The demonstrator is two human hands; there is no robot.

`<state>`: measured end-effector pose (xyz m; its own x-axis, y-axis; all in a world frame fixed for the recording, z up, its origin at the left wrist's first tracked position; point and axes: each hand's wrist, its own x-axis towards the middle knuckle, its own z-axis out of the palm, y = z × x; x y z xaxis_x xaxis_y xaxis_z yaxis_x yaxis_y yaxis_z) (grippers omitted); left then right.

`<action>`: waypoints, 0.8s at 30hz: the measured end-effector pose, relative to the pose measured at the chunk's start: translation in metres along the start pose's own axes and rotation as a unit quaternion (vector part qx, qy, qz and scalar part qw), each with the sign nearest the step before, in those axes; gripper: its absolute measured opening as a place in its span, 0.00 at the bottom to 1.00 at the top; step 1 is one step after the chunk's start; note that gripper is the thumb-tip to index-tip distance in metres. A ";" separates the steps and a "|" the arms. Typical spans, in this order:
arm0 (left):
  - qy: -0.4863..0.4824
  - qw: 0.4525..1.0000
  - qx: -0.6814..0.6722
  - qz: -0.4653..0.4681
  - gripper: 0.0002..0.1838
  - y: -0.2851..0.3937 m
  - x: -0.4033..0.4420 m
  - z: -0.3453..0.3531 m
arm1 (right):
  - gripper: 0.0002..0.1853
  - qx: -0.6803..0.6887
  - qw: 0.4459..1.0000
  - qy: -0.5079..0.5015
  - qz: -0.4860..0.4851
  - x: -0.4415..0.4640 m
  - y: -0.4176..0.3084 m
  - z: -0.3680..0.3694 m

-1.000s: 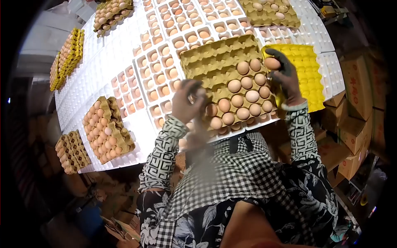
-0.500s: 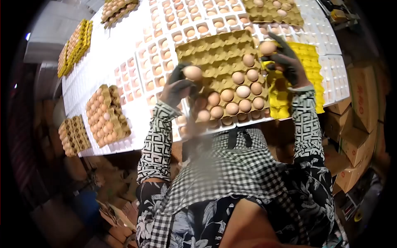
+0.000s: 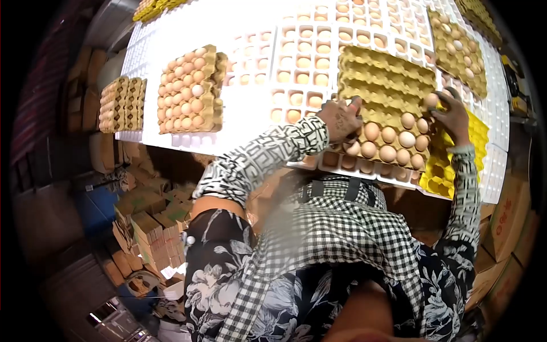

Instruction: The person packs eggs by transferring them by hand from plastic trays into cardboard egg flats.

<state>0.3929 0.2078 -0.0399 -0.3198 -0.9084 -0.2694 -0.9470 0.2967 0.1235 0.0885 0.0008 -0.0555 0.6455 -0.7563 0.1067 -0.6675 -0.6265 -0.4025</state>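
A brown egg tray (image 3: 387, 85) lies in front of me, its near rows holding several eggs (image 3: 388, 135) and its far rows bare. My left hand (image 3: 342, 121), in a dark-fingered glove, is at the tray's left edge with fingers curled down; whatever they hold is hidden beneath them. At the tray's right side my right hand (image 3: 454, 114) pinches an egg (image 3: 431, 101) between thumb and fingers. Under and beside that hand is a yellow egg tray (image 3: 477, 134), partly covered by the brown one.
White trays of eggs (image 3: 305, 61) cover the table under and beyond the brown tray. Filled brown trays (image 3: 185, 91) are stacked at the left, with another egg tray (image 3: 457, 51) at the far right. Cardboard boxes (image 3: 151, 228) stand below the table's left side.
The view has swung left, so the tray appears farther right. My left hand has turned palm down onto the tray's left edge, and its egg is out of sight. My right hand still holds its egg.
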 end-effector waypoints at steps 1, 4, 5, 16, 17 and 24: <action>0.049 0.996 -0.075 -0.027 0.13 -0.004 -0.010 0.000 | 0.24 0.208 0.965 -0.010 0.160 -0.004 -0.012 -0.012; 0.216 0.786 -0.576 -0.052 0.19 -0.035 -0.032 0.052 | 0.29 0.635 0.746 0.182 0.085 -0.045 -0.079 -0.003; 0.288 0.675 -0.678 -0.052 0.19 -0.039 -0.049 0.067 | 0.29 0.727 0.674 0.089 0.096 -0.049 -0.086 0.005; 0.318 0.845 -0.110 -0.416 0.30 -0.191 -0.208 0.105 | 0.26 0.203 0.949 -0.102 -0.220 0.038 -0.361 0.203; 0.229 0.843 -0.159 -0.459 0.32 -0.184 -0.199 0.088 | 0.18 0.179 0.945 -0.116 -0.247 0.051 -0.377 0.212; 0.228 0.827 -0.235 -0.457 0.33 -0.178 -0.213 0.132 | 0.21 0.226 0.957 -0.120 -0.134 0.063 -0.389 0.242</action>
<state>0.6251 0.3875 -0.1300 0.6690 -0.7389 -0.0799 -0.6354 -0.6244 0.4542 0.4786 0.2430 -0.1117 0.8743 -0.4803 0.0707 -0.2720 -0.6053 -0.7481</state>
